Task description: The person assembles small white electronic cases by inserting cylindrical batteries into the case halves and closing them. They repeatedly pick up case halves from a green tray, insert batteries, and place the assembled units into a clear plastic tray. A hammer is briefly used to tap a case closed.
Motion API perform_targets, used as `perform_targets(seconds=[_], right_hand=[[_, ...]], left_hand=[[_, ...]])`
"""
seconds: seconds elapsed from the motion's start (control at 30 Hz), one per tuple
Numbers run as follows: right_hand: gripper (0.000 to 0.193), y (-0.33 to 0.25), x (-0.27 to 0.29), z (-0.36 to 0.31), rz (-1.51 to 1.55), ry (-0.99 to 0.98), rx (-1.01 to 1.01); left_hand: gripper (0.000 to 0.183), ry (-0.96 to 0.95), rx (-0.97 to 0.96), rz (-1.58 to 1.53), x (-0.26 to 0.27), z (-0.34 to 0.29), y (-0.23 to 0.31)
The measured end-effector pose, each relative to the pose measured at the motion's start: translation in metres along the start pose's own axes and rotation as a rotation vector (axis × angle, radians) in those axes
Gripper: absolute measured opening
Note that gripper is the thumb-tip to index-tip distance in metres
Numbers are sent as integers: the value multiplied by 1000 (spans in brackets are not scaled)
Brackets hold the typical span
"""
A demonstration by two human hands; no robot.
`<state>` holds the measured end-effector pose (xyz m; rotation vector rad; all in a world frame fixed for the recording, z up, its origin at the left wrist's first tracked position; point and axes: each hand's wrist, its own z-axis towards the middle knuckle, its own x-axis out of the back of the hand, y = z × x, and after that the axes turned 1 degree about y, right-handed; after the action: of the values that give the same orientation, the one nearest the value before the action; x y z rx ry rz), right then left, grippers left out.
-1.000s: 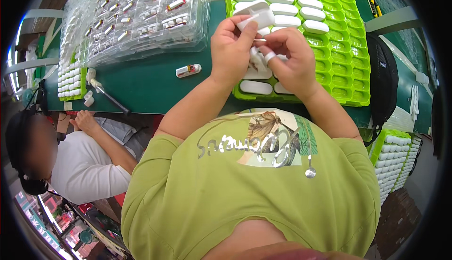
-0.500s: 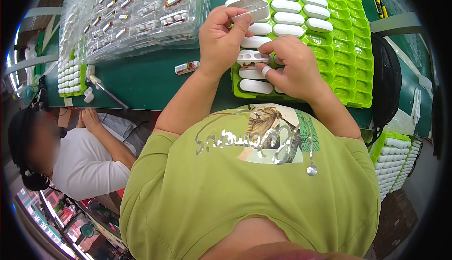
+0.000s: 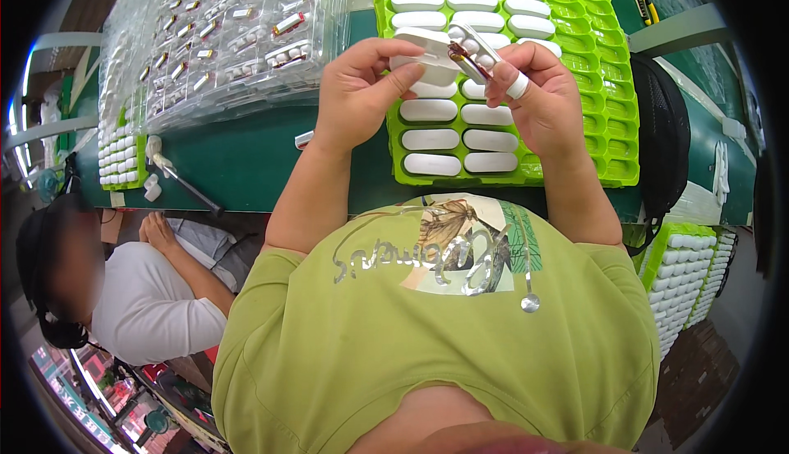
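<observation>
My left hand (image 3: 359, 96) pinches an open white oval case (image 3: 413, 41) between thumb and fingers, its hollow side towards my right hand. My right hand (image 3: 542, 92), with a white band on one finger, is closed on a white insert (image 3: 471, 39) with round parts along it. A small cylindrical battery (image 3: 472, 68) with reddish-brown wires hangs along the insert, close to the case edge. Both hands are raised above a bright green tray (image 3: 604, 96), where white oval cases (image 3: 431, 164) lie in rows. A second small battery (image 3: 303, 139) on the table is partly covered by my left forearm.
Clear plastic trays of small batteries and white parts (image 3: 238, 43) are stacked at the left. Beyond lie a hammer-like tool (image 3: 185, 176) and a small green tray (image 3: 123, 158). A co-worker (image 3: 164, 290) sits at left. A black bag (image 3: 662, 138) stands at right, near yellow-handled cutters (image 3: 648, 6).
My right hand has lifted the insert away from the tray's lower rows and tilted it, so the battery and wires show. My left hand has lowered the open case, bringing them close together.
</observation>
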<state>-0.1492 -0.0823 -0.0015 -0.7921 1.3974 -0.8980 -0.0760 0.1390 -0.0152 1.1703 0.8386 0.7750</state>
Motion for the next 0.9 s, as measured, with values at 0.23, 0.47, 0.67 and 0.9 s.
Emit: perform_targets(seconds=[0.23,0.47,0.67,0.9], right_hand=[[16,12,-8,-7,-348,-18,263],[47,-4,-14,-9,-851,-171,448],[75,-10,-13,-7,-859,-363,368],[72,-9,-8,-4,-448,-218,354]], left_hand=[[21,-211,190,-48,-4,-5,2],[22,-225,260,-38,0,-2,5],[23,-307,289,-13,-2,-3,9],[18,-355,210,-87,2,-3,1]])
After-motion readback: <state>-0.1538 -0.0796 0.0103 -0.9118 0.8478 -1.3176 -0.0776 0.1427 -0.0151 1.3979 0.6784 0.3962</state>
